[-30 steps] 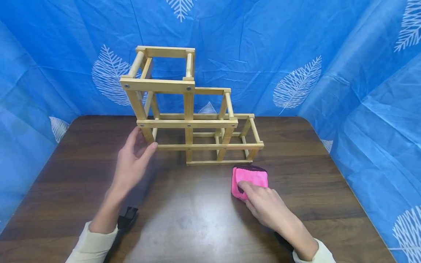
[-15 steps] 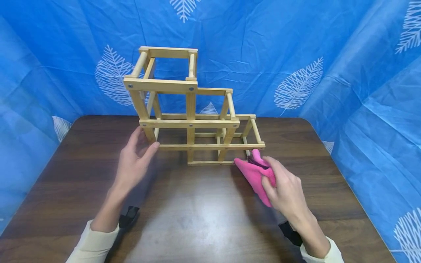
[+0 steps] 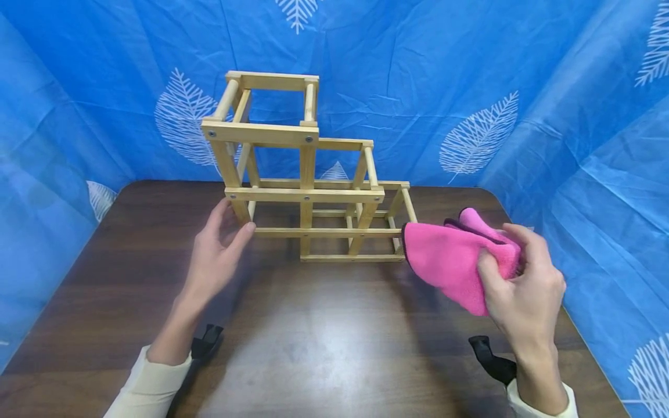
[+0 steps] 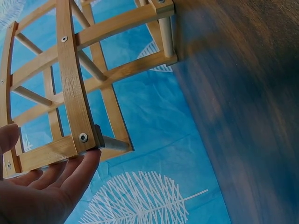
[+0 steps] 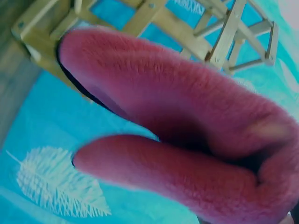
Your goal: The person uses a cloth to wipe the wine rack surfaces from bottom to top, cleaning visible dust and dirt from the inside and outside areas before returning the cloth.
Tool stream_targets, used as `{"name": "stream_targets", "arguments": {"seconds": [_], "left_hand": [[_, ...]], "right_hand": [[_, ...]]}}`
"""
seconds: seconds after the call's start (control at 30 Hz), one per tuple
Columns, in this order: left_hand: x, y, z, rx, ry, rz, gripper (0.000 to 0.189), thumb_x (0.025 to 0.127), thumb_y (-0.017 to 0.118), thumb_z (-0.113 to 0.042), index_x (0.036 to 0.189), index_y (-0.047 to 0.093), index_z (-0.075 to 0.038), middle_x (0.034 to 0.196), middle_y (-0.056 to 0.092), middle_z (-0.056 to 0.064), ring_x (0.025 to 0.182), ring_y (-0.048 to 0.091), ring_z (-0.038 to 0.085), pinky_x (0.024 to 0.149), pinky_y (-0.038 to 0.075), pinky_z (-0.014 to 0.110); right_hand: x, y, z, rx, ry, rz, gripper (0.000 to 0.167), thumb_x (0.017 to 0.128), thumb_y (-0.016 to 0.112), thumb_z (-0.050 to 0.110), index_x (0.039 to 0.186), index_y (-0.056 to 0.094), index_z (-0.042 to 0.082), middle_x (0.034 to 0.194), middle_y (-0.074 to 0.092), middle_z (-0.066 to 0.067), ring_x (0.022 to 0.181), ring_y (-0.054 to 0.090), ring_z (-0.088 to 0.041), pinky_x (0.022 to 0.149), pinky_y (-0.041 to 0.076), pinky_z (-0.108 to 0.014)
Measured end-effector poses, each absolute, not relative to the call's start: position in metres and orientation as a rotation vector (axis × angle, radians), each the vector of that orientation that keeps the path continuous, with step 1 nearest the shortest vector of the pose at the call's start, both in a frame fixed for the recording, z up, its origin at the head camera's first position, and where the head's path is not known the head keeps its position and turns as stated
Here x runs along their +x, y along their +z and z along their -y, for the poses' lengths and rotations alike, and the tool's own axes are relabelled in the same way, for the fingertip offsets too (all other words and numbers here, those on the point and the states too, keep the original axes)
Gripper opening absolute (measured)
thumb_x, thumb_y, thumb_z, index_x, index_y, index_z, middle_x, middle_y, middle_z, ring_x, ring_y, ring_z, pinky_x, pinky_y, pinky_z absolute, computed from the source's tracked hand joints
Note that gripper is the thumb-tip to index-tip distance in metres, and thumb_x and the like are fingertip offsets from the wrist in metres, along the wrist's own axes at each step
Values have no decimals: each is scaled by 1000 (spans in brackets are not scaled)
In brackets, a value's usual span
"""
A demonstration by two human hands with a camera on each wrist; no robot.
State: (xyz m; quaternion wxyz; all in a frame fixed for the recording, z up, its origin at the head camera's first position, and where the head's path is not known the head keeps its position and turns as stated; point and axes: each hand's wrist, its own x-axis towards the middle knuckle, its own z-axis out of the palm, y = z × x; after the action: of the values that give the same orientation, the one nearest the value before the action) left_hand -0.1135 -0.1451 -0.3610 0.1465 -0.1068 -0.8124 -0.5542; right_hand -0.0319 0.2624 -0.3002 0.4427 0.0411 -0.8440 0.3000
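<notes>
A stepped wooden rack [image 3: 261, 134] of slats, posts and round dowels stands toward the back of the table, its tallest part on the left. My left hand [image 3: 214, 261] holds its lower left corner, thumb in front and fingers around the outer side. In the left wrist view the fingers [image 4: 77, 177] lie along one end of the frame [image 4: 72, 88]. Off the rack's right end, my right hand [image 3: 528, 296] grips a folded pink cloth [image 3: 449, 261] with dark edging, raised above the table. Up close, the fuzzy cloth [image 5: 187, 70] fills the right wrist view and hides the right fingers.
The dark wood-grain table [image 3: 313, 342] has a bright reflection near its middle. A blue curtain [image 3: 397, 69] with white leaf prints hangs behind and along both sides. Black straps [image 3: 493, 360] are worn at the wrists.
My right hand has lifted the pink cloth off the table and carried it to the right, where it now hangs partly unfolded. The left hand keeps its hold on the rack.
</notes>
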Motion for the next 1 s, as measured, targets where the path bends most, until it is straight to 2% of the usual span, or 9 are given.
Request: {"name": "stream_targets", "arguments": {"seconds": [0.1, 0.2, 0.33, 0.4, 0.47, 0.67, 0.77, 0.87, 1.0], "left_hand": [[-114, -361, 145, -311, -1597, 2332, 60, 99, 61, -18, 151, 35, -8, 140, 51, 20, 129, 50, 31, 100, 46, 43], [-114, -361, 146, -312, -1608, 2320, 59, 99, 61, -16, 151, 35, -8, 139, 52, 21, 128, 50, 32, 100, 46, 42], [-113, -360, 145, -297, -1620, 2315, 60, 98, 62, -15, 151, 35, -7, 138, 52, 21, 128, 50, 31, 99, 47, 36], [-112, -360, 145, -296, -1628, 2315, 60, 98, 62, -14, 151, 35, -7, 138, 52, 20, 128, 50, 30, 99, 47, 35], [-112, -361, 144, -301, -1637, 2311, 60, 98, 63, -13, 151, 36, -8, 137, 53, 20, 127, 51, 29, 99, 47, 34], [-112, -361, 143, -319, -1615, 2304, 59, 98, 63, -13, 151, 37, -9, 135, 55, 20, 124, 53, 30, 97, 48, 33], [-112, -362, 142, -327, -1579, 2334, 59, 98, 62, -16, 151, 37, -9, 135, 55, 19, 124, 54, 30, 96, 49, 35], [-112, -364, 141, -342, -1503, 2364, 56, 99, 61, -16, 150, 39, -8, 133, 58, 19, 121, 56, 31, 92, 52, 42], [-113, -367, 140, -349, -1398, 2345, 47, 99, 58, -6, 145, 47, -6, 122, 64, 22, 111, 62, 34, 85, 53, 50]], "right_hand": [[-36, -295, -262, 54, 728, 2017, 40, 82, 66, 10, 116, 64, -10, 99, 68, -27, 72, 47, 10, 65, 36, -4], [-46, -298, -258, 39, 682, 1994, 39, 84, 65, 12, 116, 63, -11, 100, 68, -27, 69, 53, -3, 63, 37, -7], [-64, -311, -246, 105, 651, 2070, 36, 86, 67, 7, 117, 61, -10, 103, 68, -27, 69, 61, -35, 60, 48, -37], [-71, -319, -239, 152, 660, 2122, 37, 85, 71, 3, 118, 59, -9, 104, 68, -27, 74, 64, -43, 60, 50, -52], [-76, -326, -233, 201, 688, 2167, 40, 84, 74, 0, 120, 59, -9, 105, 67, -28, 79, 66, -44, 63, 52, -58], [-87, -341, -219, 312, 713, 2328, 51, 82, 80, 4, 126, 58, -5, 112, 66, -23, 91, 66, -39, 75, 56, -57], [-90, -348, -216, 385, 678, 2432, 59, 80, 82, 5, 132, 55, -3, 124, 63, -22, 106, 63, -39, 87, 52, -58], [-91, -355, -214, 447, 612, 2523, 70, 79, 82, 3, 139, 48, -5, 135, 55, -24, 124, 52, -39, 100, 43, -57], [-93, -361, -212, 433, 569, 2570, 75, 78, 83, 2, 141, 44, -7, 137, 52, -26, 131, 45, -40, 104, 39, -56]]}}
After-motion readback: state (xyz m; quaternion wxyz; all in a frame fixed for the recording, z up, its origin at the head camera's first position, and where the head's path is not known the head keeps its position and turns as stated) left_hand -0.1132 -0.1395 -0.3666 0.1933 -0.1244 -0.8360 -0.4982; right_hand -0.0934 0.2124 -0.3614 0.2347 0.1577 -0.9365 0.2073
